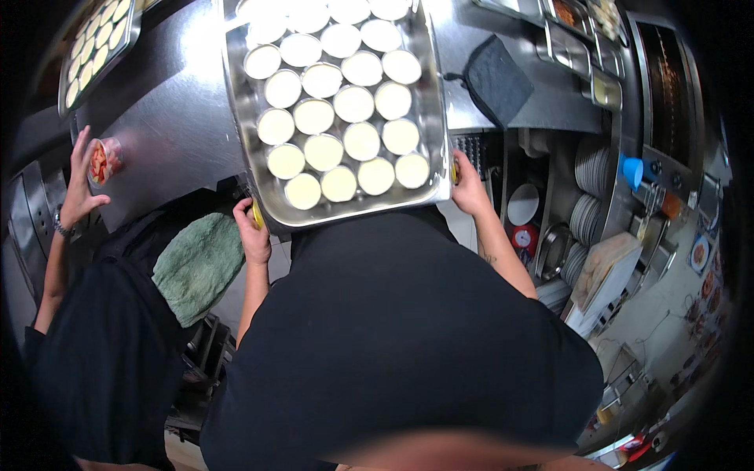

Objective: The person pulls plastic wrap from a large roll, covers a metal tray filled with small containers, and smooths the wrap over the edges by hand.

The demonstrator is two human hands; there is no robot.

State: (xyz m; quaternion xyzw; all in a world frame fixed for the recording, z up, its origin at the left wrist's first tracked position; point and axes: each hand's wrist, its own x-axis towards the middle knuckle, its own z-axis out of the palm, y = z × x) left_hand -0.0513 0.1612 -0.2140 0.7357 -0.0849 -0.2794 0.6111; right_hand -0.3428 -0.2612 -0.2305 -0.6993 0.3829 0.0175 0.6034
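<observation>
A deep stainless steel tray point(294, 218) lies before me, holding rows of small round cups point(323, 152) filled with something pale yellow. My left hand point(254, 234) grips the tray's near left side, fingers around a small yellow piece point(258, 214). On the opposite side, my right hand point(468, 187) holds the tray near its front right corner, with a bit of yellow showing by the fingers. Whether these yellow pieces are handles or pads, I cannot tell. The tray's far end is washed out by glare.
At left, a co-worker's open hand point(75, 188) is beside a clear cup of red pieces point(106, 162) on the steel counter point(171, 123). A green cloth point(201, 265) hangs near my left arm. Rightward are a dark pot holder point(499, 80), stacked plates point(591, 168) and food pans point(566, 48).
</observation>
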